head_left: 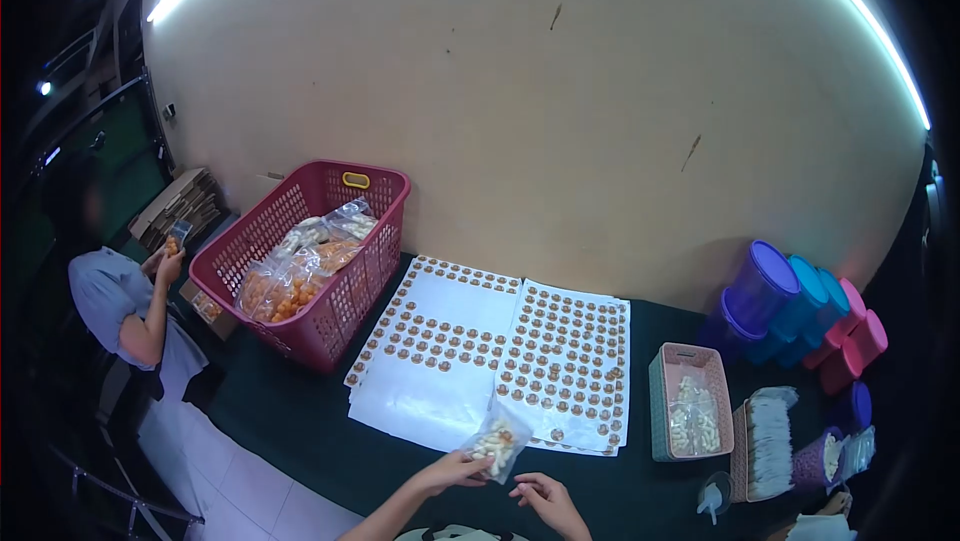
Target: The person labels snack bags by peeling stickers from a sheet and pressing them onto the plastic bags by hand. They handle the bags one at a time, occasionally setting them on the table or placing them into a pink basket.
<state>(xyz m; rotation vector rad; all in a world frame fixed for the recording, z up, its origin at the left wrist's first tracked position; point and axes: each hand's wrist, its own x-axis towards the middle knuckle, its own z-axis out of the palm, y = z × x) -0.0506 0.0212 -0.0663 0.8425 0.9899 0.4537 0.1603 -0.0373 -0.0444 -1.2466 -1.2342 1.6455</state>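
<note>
The small clear bag of snacks (497,444) sits in my left grip (452,470), pinched at its lower left corner between thumb and fingertips, so the bag rises up and to the right from that pinch, its long axis tilted toward the sticker sheets (500,351). It hangs just above the near edge of those sheets, over the dark green bench (300,421), and I cannot tell whether its top corner brushes the paper or clears it. My right hand (550,499) lies just to the right of the bag and a little lower, fingers loosely curled and half open, holding nothing that I can make out; it is near the bag's lower right edge but apart from it. So the bag lies up and to the left from my free hand, and the left hand is the one that has it. Beyond the sheets to the left stands a red basket (345,311) with filled bags of orange snacks inside. To the right sits a small pink tray (660,411) of pale pieces, then a stack of empty bags (772,441), and a row of purple, blue and pink tubs (800,316) against the wall. At the far left another person (125,306) holds a small bag up in a hand.
</note>
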